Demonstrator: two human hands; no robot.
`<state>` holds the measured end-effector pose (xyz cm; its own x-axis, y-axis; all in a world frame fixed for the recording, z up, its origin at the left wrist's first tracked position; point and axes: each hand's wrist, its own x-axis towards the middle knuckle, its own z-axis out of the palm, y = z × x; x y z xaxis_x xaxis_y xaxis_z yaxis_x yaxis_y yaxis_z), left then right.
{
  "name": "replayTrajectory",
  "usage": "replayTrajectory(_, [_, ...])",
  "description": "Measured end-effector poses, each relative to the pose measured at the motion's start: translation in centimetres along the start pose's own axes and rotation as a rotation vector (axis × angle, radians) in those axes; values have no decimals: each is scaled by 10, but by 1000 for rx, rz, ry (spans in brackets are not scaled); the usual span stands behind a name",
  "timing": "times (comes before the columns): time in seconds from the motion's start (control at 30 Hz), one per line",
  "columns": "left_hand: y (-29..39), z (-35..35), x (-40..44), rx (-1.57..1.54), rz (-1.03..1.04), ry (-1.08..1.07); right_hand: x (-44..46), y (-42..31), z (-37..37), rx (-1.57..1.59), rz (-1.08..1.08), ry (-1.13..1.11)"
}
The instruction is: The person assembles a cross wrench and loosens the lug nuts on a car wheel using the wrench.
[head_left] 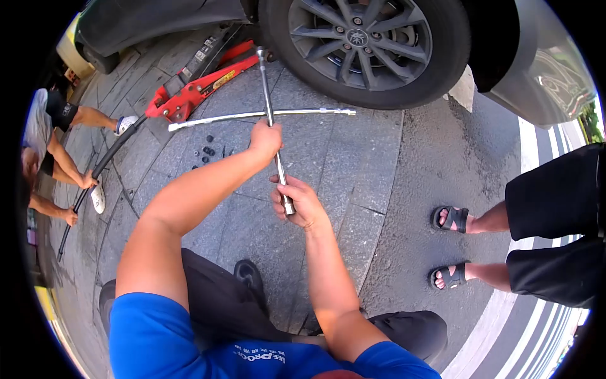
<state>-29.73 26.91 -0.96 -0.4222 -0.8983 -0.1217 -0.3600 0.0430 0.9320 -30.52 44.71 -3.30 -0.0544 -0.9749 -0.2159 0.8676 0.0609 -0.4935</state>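
Cross wrench (266,88) is near side, left of wheel (358,38). Left hand (266,139): fingers closed round it, nearer wheel. Right hand (298,199): fingers curled round it, farther from wheel. Red jack (202,88) left of wheel.

the left hand (266,139) grips a cross-shaped wrench (266,88) just below its crossing; the right hand (298,201) holds its near end. a wheel (358,38) and a red jack (183,101) stand beyond, small black pieces (208,150) lie on the pavement (341,170), and another person (39,123) holds the jack's long handle (118,146).
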Motion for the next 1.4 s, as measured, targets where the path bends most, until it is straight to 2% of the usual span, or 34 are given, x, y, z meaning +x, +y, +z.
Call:
replayTrajectory(0.13, [26,41,-6,-30,91,-191,-9,-2,24,-41,-148,215])
replayTrajectory(0.17, [25,49,-2,75,106,-215,-14,-4,26,-37,-179,254])
replayTrajectory(0.47, [28,107,-3,159,187,-369,-31,-15,15,-25,-336,386])
replayTrajectory(0.53, [31,113,-3,180,194,-391,-32,-19,10,-16,-361,381])
replayTrajectory(0.6, [30,122,3,124,316,-392,-35,-25,9,-8,-380,374])
replayTrajectory(0.9, [51,120,-10,80,212,-384,-43,-36,20,62,-383,344])
replayTrajectory(1.2, [66,126,-4,123,264,-374,-41,-48,10,155,-395,255])
replayTrajectory(1.27, [76,123,-7,132,274,-380,-38,-42,-6,449,-451,-102])
replayTrajectory(1.3, [85,120,-10,267,350,-368,-35,-41,-8,552,-466,-218])
replayTrajectory(1.33, [92,116,-14,402,423,-356,-31,-39,-8,555,-464,-217])
replayTrajectory(1.4, [100,115,-14,486,442,-348,-23,-39,-7,822,-459,-460])
